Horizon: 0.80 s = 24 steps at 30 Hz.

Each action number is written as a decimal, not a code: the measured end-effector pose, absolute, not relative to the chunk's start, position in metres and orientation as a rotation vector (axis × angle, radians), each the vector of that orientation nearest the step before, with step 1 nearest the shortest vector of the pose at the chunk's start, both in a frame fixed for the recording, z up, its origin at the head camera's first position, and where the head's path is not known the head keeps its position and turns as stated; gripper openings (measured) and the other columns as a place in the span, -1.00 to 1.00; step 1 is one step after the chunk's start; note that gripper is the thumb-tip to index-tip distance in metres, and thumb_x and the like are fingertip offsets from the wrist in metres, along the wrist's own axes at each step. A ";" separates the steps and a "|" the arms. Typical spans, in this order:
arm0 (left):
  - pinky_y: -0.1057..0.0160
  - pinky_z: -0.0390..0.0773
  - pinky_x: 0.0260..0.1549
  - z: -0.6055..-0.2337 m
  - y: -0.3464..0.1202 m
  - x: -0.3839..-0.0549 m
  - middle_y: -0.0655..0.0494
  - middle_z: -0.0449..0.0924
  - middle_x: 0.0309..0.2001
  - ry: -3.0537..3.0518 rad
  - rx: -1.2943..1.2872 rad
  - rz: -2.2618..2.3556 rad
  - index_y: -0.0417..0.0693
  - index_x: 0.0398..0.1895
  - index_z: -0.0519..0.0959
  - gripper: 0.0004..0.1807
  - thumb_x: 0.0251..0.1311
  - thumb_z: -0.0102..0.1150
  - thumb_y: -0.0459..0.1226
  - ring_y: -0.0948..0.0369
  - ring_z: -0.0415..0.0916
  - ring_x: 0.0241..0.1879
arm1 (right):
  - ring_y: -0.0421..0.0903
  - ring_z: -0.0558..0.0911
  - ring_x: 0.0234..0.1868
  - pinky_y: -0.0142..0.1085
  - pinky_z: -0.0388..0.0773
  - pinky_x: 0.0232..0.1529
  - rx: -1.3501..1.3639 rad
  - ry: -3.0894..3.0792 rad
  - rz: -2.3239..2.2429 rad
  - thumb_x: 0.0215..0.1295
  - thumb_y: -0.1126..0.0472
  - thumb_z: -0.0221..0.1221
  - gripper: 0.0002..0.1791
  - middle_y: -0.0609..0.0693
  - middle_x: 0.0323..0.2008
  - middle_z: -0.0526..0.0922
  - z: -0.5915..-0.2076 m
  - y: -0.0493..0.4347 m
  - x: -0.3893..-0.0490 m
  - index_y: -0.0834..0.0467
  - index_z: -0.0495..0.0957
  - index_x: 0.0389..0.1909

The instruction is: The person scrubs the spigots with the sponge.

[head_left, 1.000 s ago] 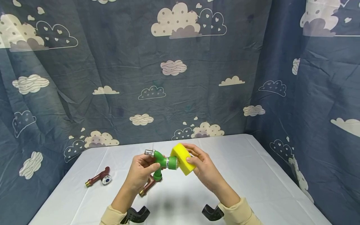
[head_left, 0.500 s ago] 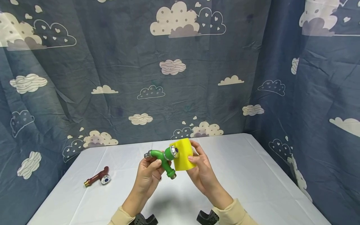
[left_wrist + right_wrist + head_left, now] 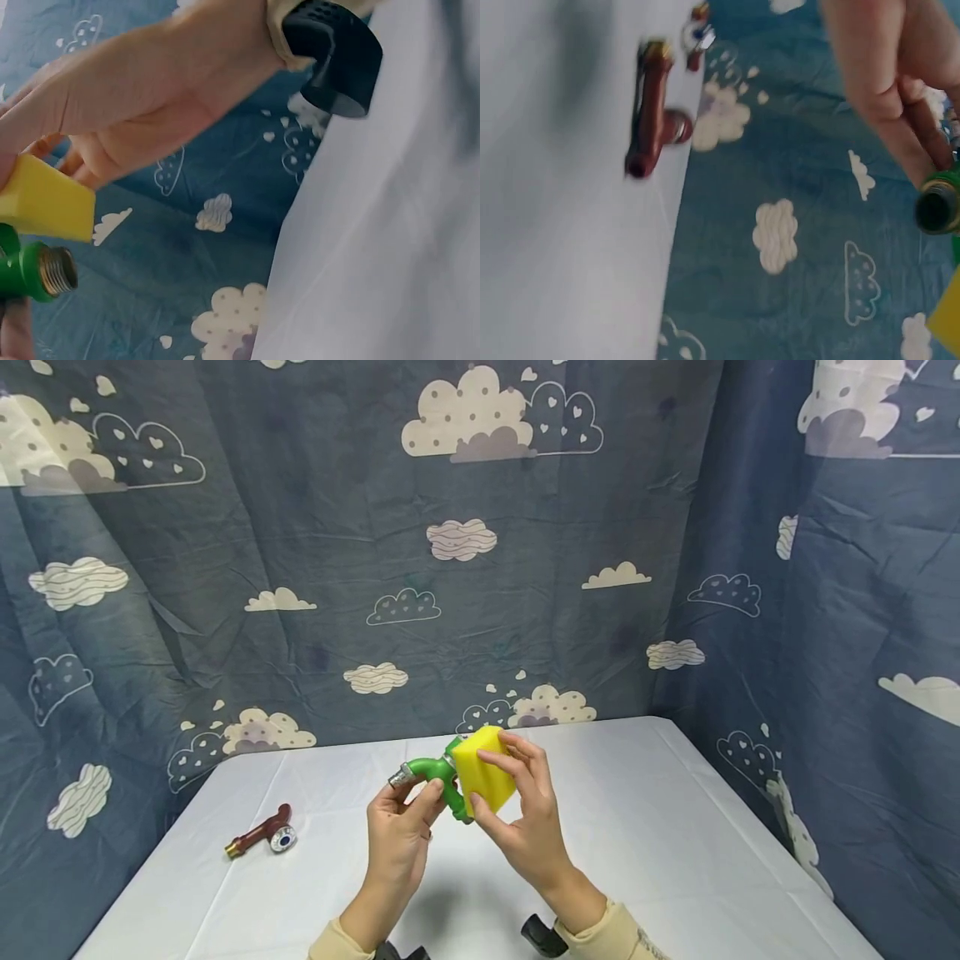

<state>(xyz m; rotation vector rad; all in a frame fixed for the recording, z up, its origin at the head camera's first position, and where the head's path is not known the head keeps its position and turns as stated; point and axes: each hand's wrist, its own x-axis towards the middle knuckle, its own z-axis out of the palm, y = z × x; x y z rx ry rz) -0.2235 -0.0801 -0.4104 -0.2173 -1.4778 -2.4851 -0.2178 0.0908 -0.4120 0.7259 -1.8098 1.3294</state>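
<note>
Above the worktop (image 3: 660, 835), my left hand (image 3: 397, 843) pinches the green tap (image 3: 430, 767) just left of the sponge (image 3: 487, 783) my right hand (image 3: 534, 827) grips.

Brown tap (image 3: 651, 112) (blurred) on white table (image 3: 570, 255); left hand (image 3: 889, 75) touching green tap (image 3: 942, 202); yellow sponge (image 3: 949, 319) at right edge

2 beige sleeves (image 3: 604, 937), 2 rounded black wrist mounts (image 3: 543, 937).
</note>
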 end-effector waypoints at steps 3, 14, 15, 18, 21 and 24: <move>0.43 0.77 -0.36 -0.410 -0.081 -0.223 0.21 0.79 -0.15 -1.630 -0.158 -2.345 -0.18 -0.07 0.74 -0.77 0.24 0.44 -0.52 0.26 0.85 -0.19 | 0.11 0.51 0.36 -0.39 0.62 0.33 0.716 -1.805 1.195 0.13 0.49 0.42 -0.40 0.22 0.43 0.40 -0.415 0.091 -0.220 0.10 0.65 0.23; 0.41 0.53 -0.76 -0.411 -0.096 -0.226 0.21 0.84 -0.24 -1.873 -0.163 -2.198 -0.34 -0.02 0.74 -0.72 0.21 0.49 -0.45 0.28 0.80 -0.31 | 0.02 0.59 0.32 -0.35 0.68 0.28 0.666 -1.906 1.570 0.36 0.41 0.33 -0.44 0.15 0.39 0.47 -0.412 0.097 -0.225 0.09 0.56 0.36; 0.40 0.54 -0.76 -0.411 -0.098 -0.227 0.21 0.84 -0.24 -1.876 -0.168 -2.213 -0.33 -0.01 0.74 -0.73 0.22 0.47 -0.45 0.28 0.81 -0.31 | 0.00 0.60 0.31 -0.38 0.67 0.27 0.649 -1.913 1.682 0.40 0.40 0.30 -0.44 0.16 0.38 0.49 -0.411 0.098 -0.226 0.10 0.52 0.39; 0.37 0.54 -0.76 -0.411 -0.102 -0.227 0.21 0.85 -0.28 -1.881 -0.191 -2.259 -0.30 0.00 0.75 -0.75 0.26 0.44 -0.45 0.25 0.82 -0.32 | 0.00 0.62 0.30 -0.43 0.69 0.18 0.579 -1.931 1.949 0.48 0.37 0.25 -0.44 0.22 0.35 0.53 -0.410 0.102 -0.229 0.13 0.44 0.45; 0.36 0.55 -0.78 -0.409 -0.104 -0.229 0.18 0.86 -0.34 -1.877 -0.242 -2.289 -0.29 0.01 0.76 -0.77 0.30 0.40 -0.45 0.23 0.83 -0.34 | 0.04 0.63 0.31 -0.44 0.71 0.10 0.485 -1.970 2.050 0.51 0.34 0.21 -0.45 0.19 0.38 0.52 -0.410 0.107 -0.233 0.12 0.42 0.47; 0.33 0.66 -0.68 -0.404 -0.105 -0.234 0.17 0.85 -0.35 -1.862 -0.310 -2.274 -0.33 0.00 0.75 -0.79 0.33 0.38 -0.46 0.22 0.83 -0.35 | 0.10 0.60 0.35 -0.46 0.71 0.10 0.423 -1.977 2.047 0.51 0.35 0.20 -0.46 0.13 0.43 0.47 -0.408 0.113 -0.239 0.11 0.43 0.47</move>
